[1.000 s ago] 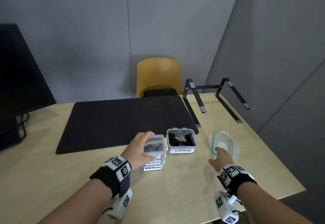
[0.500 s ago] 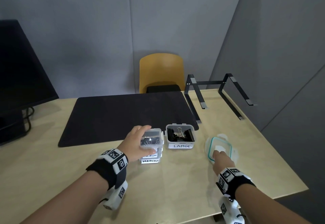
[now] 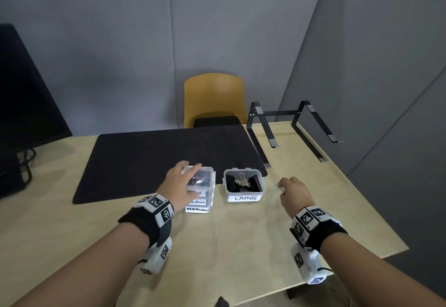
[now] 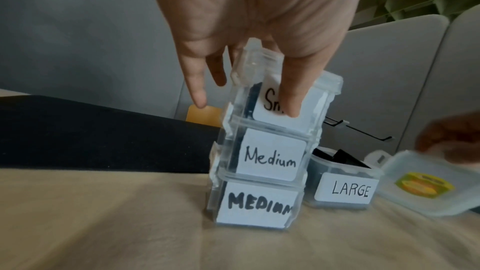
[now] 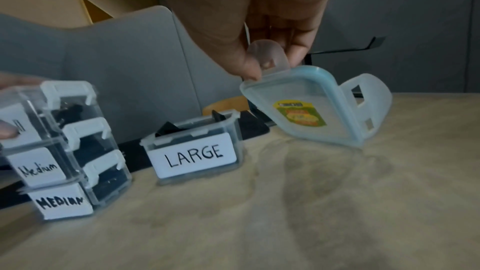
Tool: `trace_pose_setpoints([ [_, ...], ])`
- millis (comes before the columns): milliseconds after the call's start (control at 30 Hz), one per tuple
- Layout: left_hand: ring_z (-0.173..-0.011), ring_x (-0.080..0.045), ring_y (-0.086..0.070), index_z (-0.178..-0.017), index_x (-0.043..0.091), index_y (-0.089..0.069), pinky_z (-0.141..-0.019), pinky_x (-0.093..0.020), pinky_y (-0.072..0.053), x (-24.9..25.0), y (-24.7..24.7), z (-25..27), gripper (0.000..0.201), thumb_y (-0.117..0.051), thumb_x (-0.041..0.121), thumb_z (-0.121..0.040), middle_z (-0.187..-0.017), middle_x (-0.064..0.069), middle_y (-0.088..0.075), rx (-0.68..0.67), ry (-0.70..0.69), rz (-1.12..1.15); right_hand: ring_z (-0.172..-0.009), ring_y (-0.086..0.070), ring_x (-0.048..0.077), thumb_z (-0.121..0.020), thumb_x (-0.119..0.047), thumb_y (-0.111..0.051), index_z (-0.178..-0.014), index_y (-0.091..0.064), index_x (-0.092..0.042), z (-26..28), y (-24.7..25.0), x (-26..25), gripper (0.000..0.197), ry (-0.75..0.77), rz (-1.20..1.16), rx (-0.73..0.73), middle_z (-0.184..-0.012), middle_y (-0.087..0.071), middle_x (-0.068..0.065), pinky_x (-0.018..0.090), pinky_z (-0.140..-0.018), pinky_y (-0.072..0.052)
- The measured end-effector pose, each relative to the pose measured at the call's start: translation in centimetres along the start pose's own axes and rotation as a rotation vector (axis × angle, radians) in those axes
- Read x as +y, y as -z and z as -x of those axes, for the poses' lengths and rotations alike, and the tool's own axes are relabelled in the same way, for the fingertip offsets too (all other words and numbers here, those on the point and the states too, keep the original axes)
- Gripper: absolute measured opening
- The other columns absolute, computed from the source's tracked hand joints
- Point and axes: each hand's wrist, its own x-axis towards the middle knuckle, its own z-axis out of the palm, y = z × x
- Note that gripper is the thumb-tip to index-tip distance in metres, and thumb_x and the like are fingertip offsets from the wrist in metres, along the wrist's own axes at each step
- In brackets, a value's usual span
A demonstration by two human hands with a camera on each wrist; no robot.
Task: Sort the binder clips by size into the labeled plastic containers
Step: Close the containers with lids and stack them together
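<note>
A pale wooden table (image 3: 241, 246) is seen to carry everything, with a black desk mat (image 3: 156, 157) spread over its far half and a dark monitor (image 3: 21, 94) standing at the left edge. Beyond the far edge a yellow chair (image 3: 213, 96) is placed, and a black metal laptop stand (image 3: 289, 125) is set at the far right corner. Just in front of the mat a stack of three clear containers (image 4: 262, 163) is found, closed with white latches and labelled from the bottom MEDIUM, Medium and a partly covered word beginning "Sm"; dark clips are visible through the walls. The top container is gripped by the left hand (image 3: 179, 186), the thumb being laid over the front label and the fingers curled over the top and far side. Just beside the stack, to the right, the open container marked LARGE (image 3: 243, 187) is set, and black binder clips (image 3: 243, 181) with silver handles are held inside it. Further right, a clear lid (image 5: 309, 108) with a blue seal and a yellow-green sticker is tilted up, one edge on the table, its latch tab being pinched between thumb and fingers of the right hand (image 3: 295, 195).
</note>
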Motion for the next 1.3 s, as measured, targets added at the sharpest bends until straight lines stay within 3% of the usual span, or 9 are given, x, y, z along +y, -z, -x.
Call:
trace_pose_setpoints([
  [267, -0.127, -0.018, -0.038, -0.126, 0.024, -0.050, -0.106, -0.034, -0.032, 1.1, -0.4, -0.2, 0.048, -0.065, 0.032, -0.081, -0.134, 0.004, -0.041, 0.155, -0.129, -0.154, -0.102, -0.051, 0.028, -0.088, -0.002, -0.043, -0.114, -0.060, -0.005, -0.5, 4.3, -3.6, 0.031, 0.106, -0.073, 0.230, -0.109, -0.055, 0.011, 0.037, -0.089, -0.046],
  [467, -0.117, -0.019, -0.046, -0.114, 0.021, -0.058, -0.098, -0.032, -0.033, 2.6, -0.3, 0.3, 0.045, -0.071, 0.037, -0.074, -0.121, 0.002, -0.050, 0.242, -0.273, -0.100, -0.102, -0.056, 0.029, -0.094, -0.008, -0.042, -0.122, -0.051, -0.006, -0.4, 7.8, -6.2, 0.030, 0.007, -0.235, 0.282, -0.128, -0.045, 0.011, 0.033, -0.086, -0.044],
  [600, -0.114, -0.010, -0.048, -0.121, 0.019, -0.055, -0.095, -0.021, -0.037, 5.1, -1.2, 1.5, 0.031, -0.056, 0.025, -0.090, -0.121, 0.006, -0.051, 0.101, -0.324, 0.132, -0.100, -0.056, 0.029, -0.093, 0.000, -0.039, -0.122, -0.051, -0.004, -0.8, 7.8, -6.5, 0.032, -0.056, -0.323, 0.290, -0.129, -0.043, 0.013, 0.026, -0.079, -0.037],
  [767, -0.116, -0.020, -0.053, -0.134, 0.019, -0.044, -0.098, -0.034, -0.042, 7.6, -3.0, 1.5, 0.036, -0.043, 0.023, -0.098, -0.126, -0.002, -0.054, -0.105, -0.243, 0.111, -0.091, -0.060, 0.024, -0.093, -0.001, -0.039, -0.117, -0.052, -0.006, -2.9, 6.2, -5.4, 0.028, -0.137, -0.554, 0.233, -0.125, -0.048, 0.014, 0.037, -0.091, -0.051],
  [933, -0.142, -0.018, -0.026, -0.150, 0.013, -0.014, -0.114, -0.030, -0.023, 8.0, -4.7, 0.4, 0.060, -0.036, 0.035, -0.100, -0.151, -0.002, -0.031, -0.254, 0.036, 0.361, -0.089, -0.065, 0.034, -0.093, 0.002, -0.039, -0.105, -0.053, -0.007, -5.0, 4.1, -3.2, 0.020, -0.345, -0.933, 0.136, -0.106, -0.058, 0.016, 0.040, -0.071, -0.056],
  [1000, -0.140, -0.020, -0.029, -0.150, 0.009, -0.011, -0.111, -0.028, -0.023, 7.9, -5.3, -0.4, 0.061, -0.036, 0.035, -0.100, -0.139, 0.000, -0.039, -0.248, 0.093, 0.440, -0.083, -0.063, 0.032, -0.093, 0.003, -0.042, -0.104, -0.054, -0.004, -5.5, 3.0, -2.3, 0.018, -0.418, -1.034, 0.089, -0.091, -0.059, 0.012, 0.041, -0.072, -0.054],
  [1067, -0.142, -0.019, -0.025, -0.151, 0.008, -0.003, -0.113, -0.027, -0.019, 8.1, -6.1, -1.1, 0.066, -0.034, 0.037, -0.100, -0.152, -0.006, -0.028, -0.238, 0.148, 0.471, -0.075, -0.062, 0.030, -0.091, 0.003, -0.048, -0.106, -0.056, -0.001, -5.9, 1.5, -1.6, 0.017, -0.464, -1.097, 0.037, -0.082, -0.058, 0.011, 0.042, -0.069, -0.053],
  [1200, -0.146, -0.017, -0.014, -0.150, 0.007, 0.002, -0.115, -0.027, -0.011, 8.3, -7.8, -2.6, 0.069, -0.030, 0.043, -0.100, -0.159, -0.006, -0.011, -0.166, 0.262, 0.567, -0.060, -0.055, 0.022, -0.090, 0.003, -0.052, -0.086, -0.055, -0.010, -6.0, -0.8, -0.9, 0.014, -0.501, -1.283, -0.051, -0.076, -0.058, 0.014, 0.029, -0.053, -0.049],
  [1300, -0.146, -0.018, -0.014, -0.150, 0.008, 0.000, -0.116, -0.029, -0.010, 7.9, -9.1, -3.6, 0.069, -0.031, 0.043, -0.100, -0.159, -0.005, -0.012, -0.122, 0.330, 0.626, -0.063, -0.055, 0.022, -0.090, 0.002, -0.052, -0.085, -0.054, -0.014, -6.0, -2.1, -0.5, 0.017, -0.486, -1.340, -0.070, -0.080, -0.058, 0.014, 0.030, -0.056, -0.049],
])
